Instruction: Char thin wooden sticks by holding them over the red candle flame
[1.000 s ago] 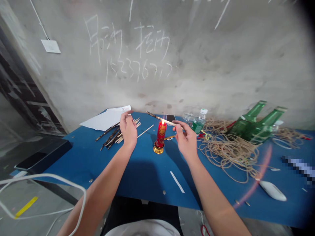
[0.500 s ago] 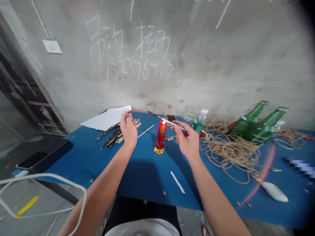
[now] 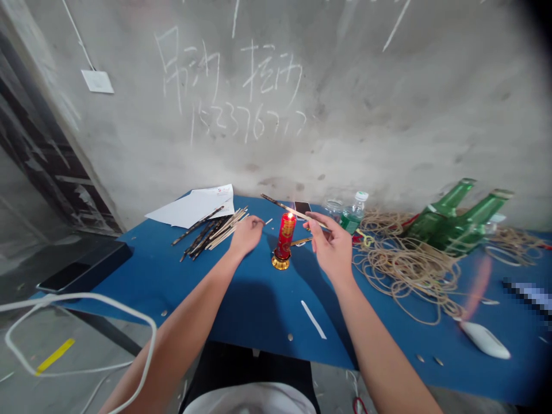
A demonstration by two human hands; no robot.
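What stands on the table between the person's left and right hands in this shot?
In the head view, a lit red candle in a brass holder stands on the blue table, between the left hand and the right hand.

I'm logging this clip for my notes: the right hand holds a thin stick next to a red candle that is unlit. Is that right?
Not quite: the red candle is lit, not unlit. The head view shows a small flame at its top. The right hand does hold a thin stick next to it.

An unfinished concrete workroom — raw cement wall (image 3: 388,115), chalk scrawl (image 3: 228,75)
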